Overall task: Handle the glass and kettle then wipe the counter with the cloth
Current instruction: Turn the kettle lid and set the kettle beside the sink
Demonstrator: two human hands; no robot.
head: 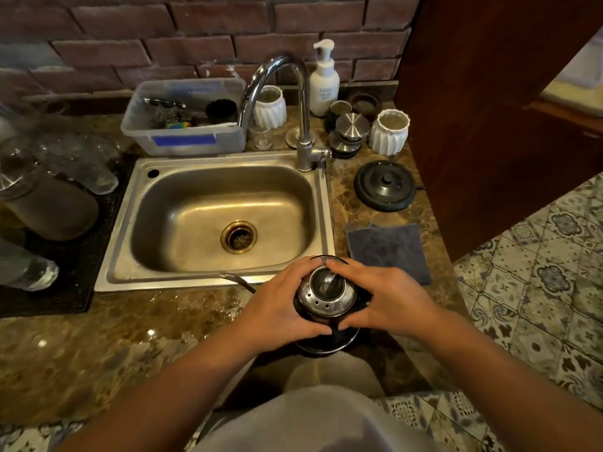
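Observation:
The kettle point(327, 296), dark glass with a perforated steel top, stands at the counter's front edge just below the sink. My left hand point(280, 306) wraps its left side and my right hand point(386, 300) wraps its right side, fingertips over the rim. A thin spout or tube point(237, 281) sticks out to the left past my left hand. The dark blue cloth point(388, 251) lies flat on the counter to the right of the sink, just beyond my right hand. Clear glasses point(81, 164) lie on the black mat point(70, 282) at the left.
The steel sink point(215, 220) with its tap point(301, 102) fills the middle. A round black kettle base point(385, 185) sits at the right, with white pots, steel lids and a soap bottle point(324, 79) behind. A plastic tub point(184, 117) stands behind the sink. The counter point(114, 350) looks wet.

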